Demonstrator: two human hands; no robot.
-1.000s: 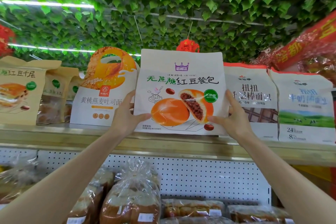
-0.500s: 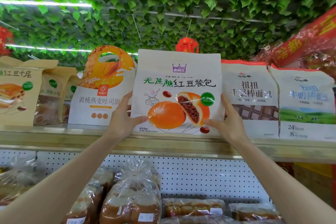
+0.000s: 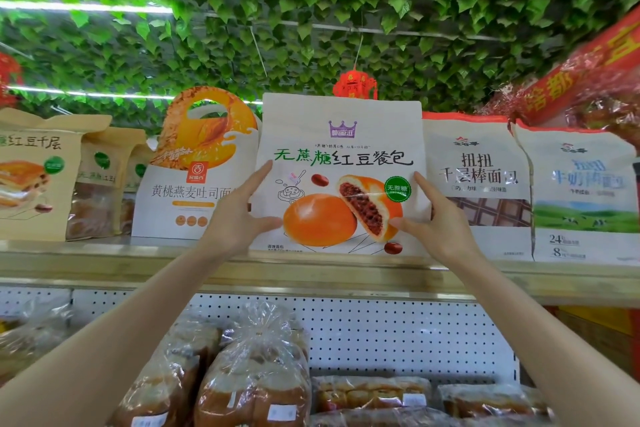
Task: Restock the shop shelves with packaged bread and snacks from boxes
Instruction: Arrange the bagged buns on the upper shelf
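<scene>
A flat white paper bag of red-bean buns (image 3: 343, 135) stands upright in the centre of the frame on the pale top shelf (image 3: 104, 263). It sits between an orange-and-white toast bag (image 3: 194, 191) to its left and a white red-topped bread bag (image 3: 478, 163) to its right. The left hand (image 3: 239, 222) and right hand (image 3: 440, 225) each pinch a lower side edge, thumb on the front, forefinger straight up the edge, other fingers hidden behind. Since a second ago the bag has barely moved and its base appears to rest on the shelf, so this placement looks nearly finished.
</scene>
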